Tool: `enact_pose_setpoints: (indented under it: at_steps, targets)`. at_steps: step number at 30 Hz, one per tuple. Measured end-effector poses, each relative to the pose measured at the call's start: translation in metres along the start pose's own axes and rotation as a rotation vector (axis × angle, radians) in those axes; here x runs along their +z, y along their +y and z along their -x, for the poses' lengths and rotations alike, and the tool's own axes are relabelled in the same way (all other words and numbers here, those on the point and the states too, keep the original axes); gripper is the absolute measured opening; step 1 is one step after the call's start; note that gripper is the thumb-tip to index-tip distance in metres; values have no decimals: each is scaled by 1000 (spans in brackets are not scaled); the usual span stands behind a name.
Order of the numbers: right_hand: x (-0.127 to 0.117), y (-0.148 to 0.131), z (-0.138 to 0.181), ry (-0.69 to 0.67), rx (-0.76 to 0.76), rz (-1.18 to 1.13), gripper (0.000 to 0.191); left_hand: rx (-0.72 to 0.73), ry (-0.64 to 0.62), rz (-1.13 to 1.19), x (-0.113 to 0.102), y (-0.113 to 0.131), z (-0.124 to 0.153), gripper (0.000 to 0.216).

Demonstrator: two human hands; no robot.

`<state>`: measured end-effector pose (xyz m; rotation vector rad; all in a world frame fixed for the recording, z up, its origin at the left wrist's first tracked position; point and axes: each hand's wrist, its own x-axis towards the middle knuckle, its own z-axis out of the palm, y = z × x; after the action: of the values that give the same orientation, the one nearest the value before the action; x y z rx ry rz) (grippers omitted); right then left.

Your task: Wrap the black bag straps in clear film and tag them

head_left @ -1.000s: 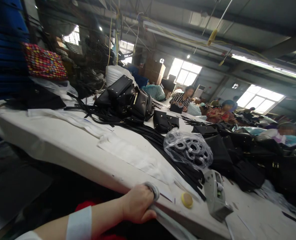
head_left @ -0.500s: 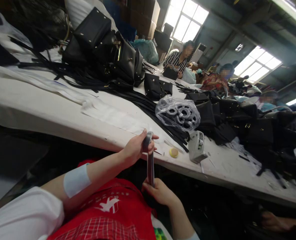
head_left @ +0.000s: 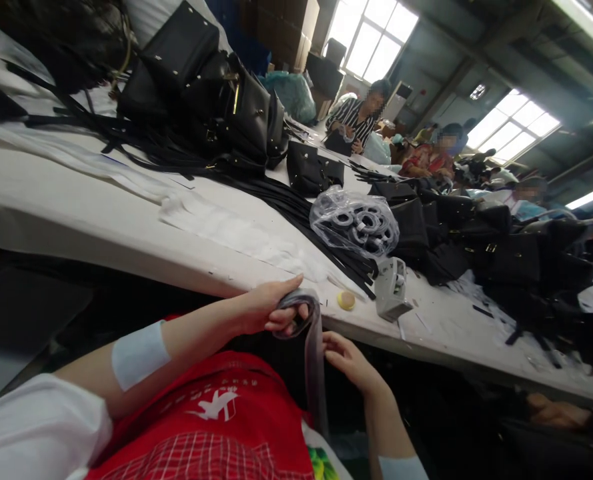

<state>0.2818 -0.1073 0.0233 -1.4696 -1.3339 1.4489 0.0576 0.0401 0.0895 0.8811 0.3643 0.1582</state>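
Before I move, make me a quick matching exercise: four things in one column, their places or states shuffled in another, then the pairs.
Things
1. left hand
2. right hand
3. clear plastic bag
4. yellow disc

Places or states
A. just left of the grey dispenser in the picture
B. beside the strip's hanging length
C. gripping a rolled strip
D. with several coiled rings inside

Pairs: 1-C, 2-B, 3-D, 4-A

Before the counter's [head_left: 456, 327] near edge, a coiled strip [head_left: 315, 353] is in the left grip [head_left: 263, 305], its free length hanging just left of the right grip [head_left: 350, 361]. On the counter, a left heap of bags [head_left: 249, 113] and a right heap [head_left: 501, 257] have straps [head_left: 286, 203] and a sack of coils [head_left: 356, 223] between them; nearer, a disc [head_left: 346, 301] lies just left of a tape dispenser [head_left: 392, 297].
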Motion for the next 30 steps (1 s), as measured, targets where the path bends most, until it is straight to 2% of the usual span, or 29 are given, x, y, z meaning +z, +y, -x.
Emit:
enact_pose_setpoints:
  at_steps: [2,3,6,9,10,11,12,13,15,16,17,18,19,21,23,25,27,28,30]
  targets:
    - [23,7,-2,-41,26,-62,54,28,47,174,-3,14,0,72]
    - [33,10,-4,-8,49,-76,53,57,68,232,-5,21,0,72]
    - [48,17,-9,260,75,-52,52,201,116,353,-12,41,4,68]
    - [44,19,-15,597,-66,134,55,309,130,443,-18,59,11,62]
    - [42,18,-17,652,-111,202,54,341,132,464,-19,63,12,61]
    - [42,16,-18,643,-127,251,51,378,137,472,-20,66,13,58]
    - [44,12,-17,564,-108,269,46,429,155,462,-21,68,12,55]
    - [47,7,-16,427,-63,257,43,499,193,428,-21,67,10,52]
    - [57,-8,-8,74,36,164,42,698,359,255,-21,58,2,45]
    - [62,-16,-3,-74,58,92,42,796,459,94,-21,50,-2,44]
    - [65,-26,3,-162,49,12,42,869,537,-118,-20,40,-6,45]
    - [64,-35,9,-183,11,-68,42,906,576,-362,-20,29,-9,48]
    - [60,-43,14,-142,-42,-140,42,897,565,-614,-20,17,-11,52]
    - [42,-54,18,49,-129,-201,44,775,436,-1026,-19,-5,-11,55]
    - [19,-57,14,211,-124,-92,42,614,338,-1196,-17,-21,-7,49]
    - [0,-51,4,313,-72,130,40,406,270,-1116,-17,-27,-4,53]
    - [-8,-39,-5,389,-58,326,40,175,172,-830,-19,-26,-2,62]
    - [-8,-33,-9,399,-66,370,41,73,115,-644,-21,-24,-2,65]
    - [-1,-21,-12,309,-68,319,47,-64,24,-271,-26,-18,-2,67]
